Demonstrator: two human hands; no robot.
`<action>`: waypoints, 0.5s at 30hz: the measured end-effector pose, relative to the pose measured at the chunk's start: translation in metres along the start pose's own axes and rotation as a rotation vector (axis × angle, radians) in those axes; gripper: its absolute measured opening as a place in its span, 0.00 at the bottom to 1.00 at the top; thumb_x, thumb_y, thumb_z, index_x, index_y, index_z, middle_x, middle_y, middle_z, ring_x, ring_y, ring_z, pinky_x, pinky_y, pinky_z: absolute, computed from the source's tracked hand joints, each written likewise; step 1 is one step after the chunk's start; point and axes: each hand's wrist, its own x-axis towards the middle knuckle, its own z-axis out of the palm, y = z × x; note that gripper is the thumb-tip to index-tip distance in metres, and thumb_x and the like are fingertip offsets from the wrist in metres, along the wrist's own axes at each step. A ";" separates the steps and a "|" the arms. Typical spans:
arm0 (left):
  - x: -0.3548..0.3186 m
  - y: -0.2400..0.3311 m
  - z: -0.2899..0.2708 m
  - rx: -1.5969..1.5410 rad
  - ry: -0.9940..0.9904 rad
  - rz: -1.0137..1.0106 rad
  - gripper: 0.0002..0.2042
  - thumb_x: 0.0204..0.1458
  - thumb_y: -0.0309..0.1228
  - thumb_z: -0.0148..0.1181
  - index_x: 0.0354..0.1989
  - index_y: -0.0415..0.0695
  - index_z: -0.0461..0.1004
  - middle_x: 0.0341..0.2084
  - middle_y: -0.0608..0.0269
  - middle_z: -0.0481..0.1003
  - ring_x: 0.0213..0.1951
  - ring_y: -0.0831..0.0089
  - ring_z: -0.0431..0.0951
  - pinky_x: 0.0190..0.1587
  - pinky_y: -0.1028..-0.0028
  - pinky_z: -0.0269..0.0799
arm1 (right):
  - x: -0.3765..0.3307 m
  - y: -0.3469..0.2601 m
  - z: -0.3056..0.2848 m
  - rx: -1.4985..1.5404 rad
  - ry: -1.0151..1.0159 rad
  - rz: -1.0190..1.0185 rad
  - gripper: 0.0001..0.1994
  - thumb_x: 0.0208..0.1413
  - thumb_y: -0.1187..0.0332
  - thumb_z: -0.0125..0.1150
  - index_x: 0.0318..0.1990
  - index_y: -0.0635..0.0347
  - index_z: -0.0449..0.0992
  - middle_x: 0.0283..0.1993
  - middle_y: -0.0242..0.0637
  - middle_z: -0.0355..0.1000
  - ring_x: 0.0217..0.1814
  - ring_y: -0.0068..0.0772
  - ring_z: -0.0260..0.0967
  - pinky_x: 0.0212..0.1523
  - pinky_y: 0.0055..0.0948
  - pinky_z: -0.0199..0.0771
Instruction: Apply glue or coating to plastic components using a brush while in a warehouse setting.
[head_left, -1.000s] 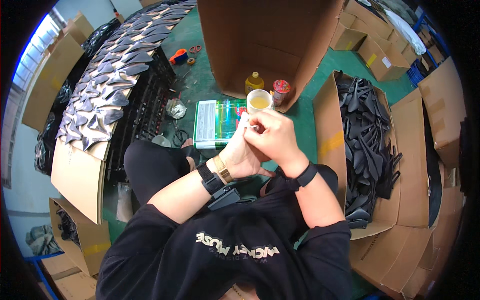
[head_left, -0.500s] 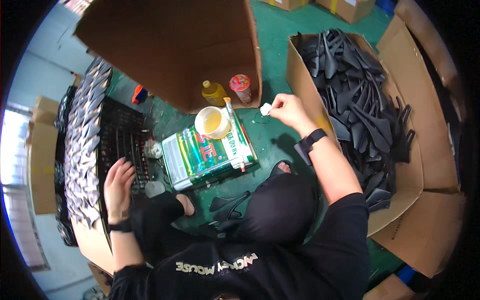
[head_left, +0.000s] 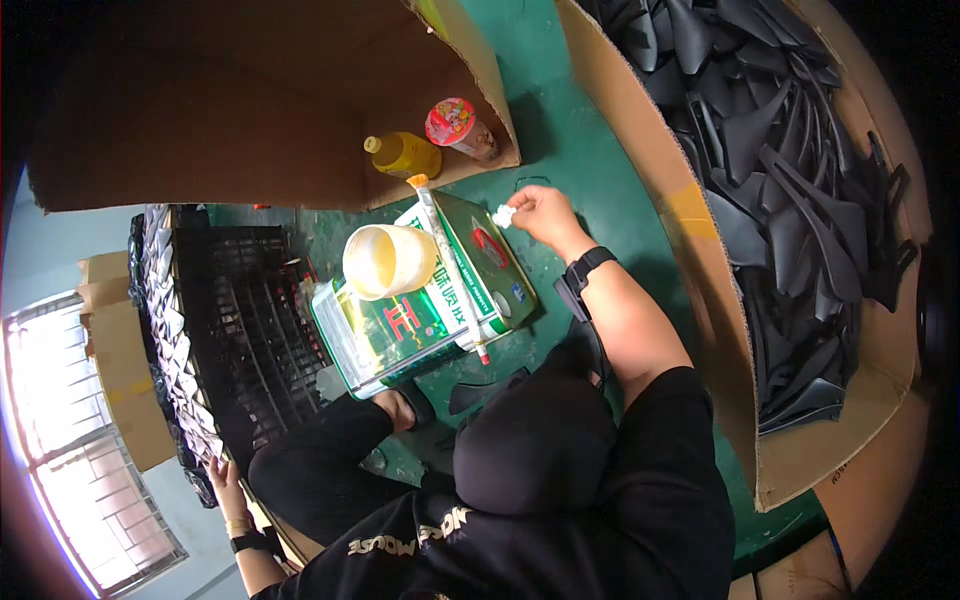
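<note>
Two hazards are building: your right hand (head_left: 535, 212) is pinching a small white wad (head_left: 503, 215) at the green tin's (head_left: 430, 305) two o'clock, risking nudging the open yellow cup (head_left: 388, 262) balanced there, while your left hand (head_left: 226, 477) is resting open, reaching away at eight o'clock.

Small white wad (head_left: 503, 215): crumpled, soft-looking, pinched in the fingers (head_left: 522, 209) of the right hand (head_left: 540, 212), held just over the far corner of the green rectangular tin (head_left: 425, 300). Tin lies flat on the green floor (head_left: 590, 170). Left hand (head_left: 222, 478) rests against the stack of grey moulded parts (head_left: 165, 330), low left.
</note>
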 end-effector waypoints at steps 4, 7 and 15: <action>0.001 -0.014 0.016 -0.072 -0.040 -0.085 0.33 0.58 0.55 0.45 0.66 0.46 0.53 0.59 0.56 0.62 0.62 0.65 0.59 0.64 0.63 0.46 | -0.025 0.020 0.008 0.105 -0.216 0.133 0.07 0.40 0.74 0.66 0.31 0.61 0.78 0.28 0.33 0.77 0.29 0.21 0.73 0.33 0.22 0.71; -0.020 0.021 0.032 -0.224 0.027 -0.206 0.41 0.52 0.67 0.38 0.67 0.48 0.51 0.63 0.58 0.58 0.65 0.63 0.53 0.64 0.52 0.37 | -0.057 0.004 0.004 0.381 -0.355 0.240 0.09 0.42 0.77 0.64 0.34 0.64 0.77 0.29 0.32 0.75 0.28 0.19 0.71 0.31 0.20 0.70; -0.034 0.045 0.043 -0.248 0.070 -0.169 0.41 0.50 0.69 0.35 0.66 0.51 0.55 0.56 0.56 0.65 0.60 0.67 0.59 0.57 0.55 0.48 | -0.092 -0.035 0.000 -0.121 -0.288 -0.070 0.06 0.38 0.71 0.61 0.27 0.62 0.77 0.23 0.41 0.74 0.26 0.36 0.73 0.30 0.30 0.72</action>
